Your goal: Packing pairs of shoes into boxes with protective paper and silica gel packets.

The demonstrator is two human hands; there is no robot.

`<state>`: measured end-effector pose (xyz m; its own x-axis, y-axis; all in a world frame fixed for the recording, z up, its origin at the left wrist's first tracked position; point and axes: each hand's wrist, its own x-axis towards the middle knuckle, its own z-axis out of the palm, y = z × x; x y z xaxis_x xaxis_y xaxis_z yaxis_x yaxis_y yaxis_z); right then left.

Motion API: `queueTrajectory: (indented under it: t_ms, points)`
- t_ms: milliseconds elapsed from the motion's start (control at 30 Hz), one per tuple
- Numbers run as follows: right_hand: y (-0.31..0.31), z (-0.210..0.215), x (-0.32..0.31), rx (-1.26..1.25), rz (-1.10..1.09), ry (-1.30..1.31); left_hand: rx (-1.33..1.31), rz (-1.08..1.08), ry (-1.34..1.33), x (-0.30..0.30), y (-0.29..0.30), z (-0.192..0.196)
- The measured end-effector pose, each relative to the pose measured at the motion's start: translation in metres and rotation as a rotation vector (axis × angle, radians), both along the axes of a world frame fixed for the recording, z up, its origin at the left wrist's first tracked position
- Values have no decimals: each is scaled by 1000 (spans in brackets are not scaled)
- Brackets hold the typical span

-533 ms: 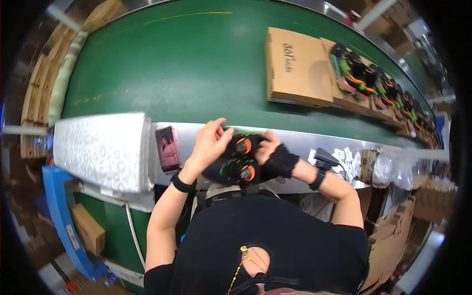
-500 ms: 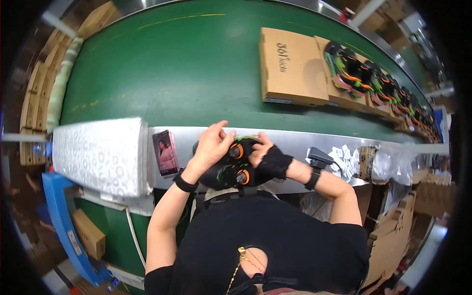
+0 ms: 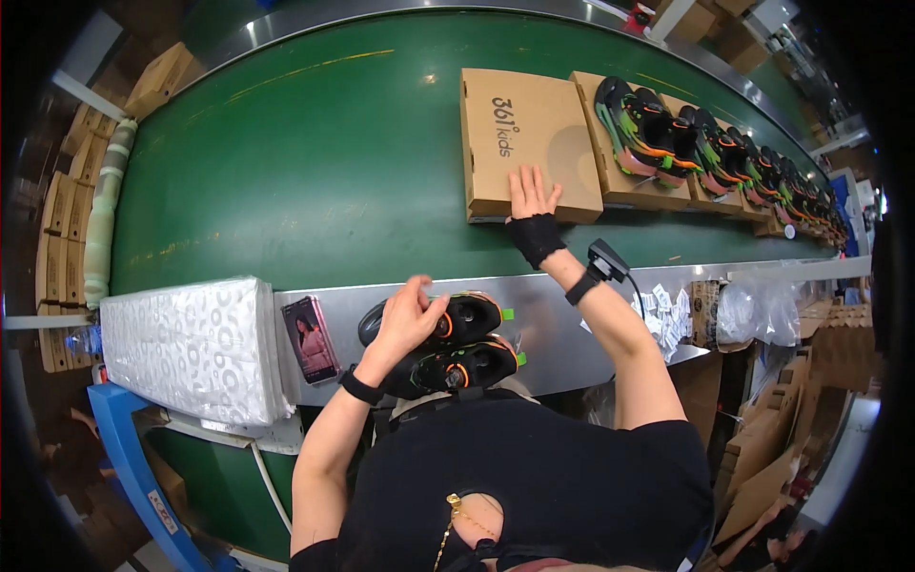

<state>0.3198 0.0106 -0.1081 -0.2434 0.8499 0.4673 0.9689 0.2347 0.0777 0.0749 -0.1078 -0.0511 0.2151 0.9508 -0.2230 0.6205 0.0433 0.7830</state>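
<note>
A pair of black sneakers with orange and green trim lies side by side at the metal ledge in front of me, heel tabs to the right. My left hand [image 3: 410,319] is over the toe half of the far sneaker [image 3: 475,316], thumb and fingers apart; whether it presses on the shoe is hard to see. The near sneaker [image 3: 457,368] lies closest to my body. My right hand [image 3: 534,202], in a black wrist wrap, is stretched out with spread fingers flat on the front part of a closed brown shoebox [image 3: 524,124].
More boxes topped with black sneakers [image 3: 648,133] run rightward along the green belt [image 3: 315,162]. On the metal ledge [image 3: 562,334] lie a phone [image 3: 310,339], a silvery wrapped stack [image 3: 186,353] and loose white slips [image 3: 667,315]. Clear plastic bags [image 3: 762,310] are at right.
My right hand has left the sneakers and reached forward onto the shoebox. My left hand stays over the far sneaker. The boxes appear further left in the picture.
</note>
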Motion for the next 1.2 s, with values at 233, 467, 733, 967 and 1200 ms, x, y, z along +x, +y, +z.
queueTrajectory:
  t_ms: [233, 467, 733, 967, 1200]
  points:
    - [-80, 86, -36, -170, 251, 1044, 735, -41, 56, 16, 31, 37]
    - [-96, 76, -53, -77, 258, 946, 619, -50, 270, -11, 20, 30]
    - [-90, 102, -78, 5, 233, 1067, 679, 32, 204, -11, 32, 47]
    - [-89, 40, -60, -252, -56, 1522, 941, -277, 358, 51, 33, 62]
    - [-91, 27, 9, -56, -137, 1873, 1039, -92, 379, 22, 47, 55]
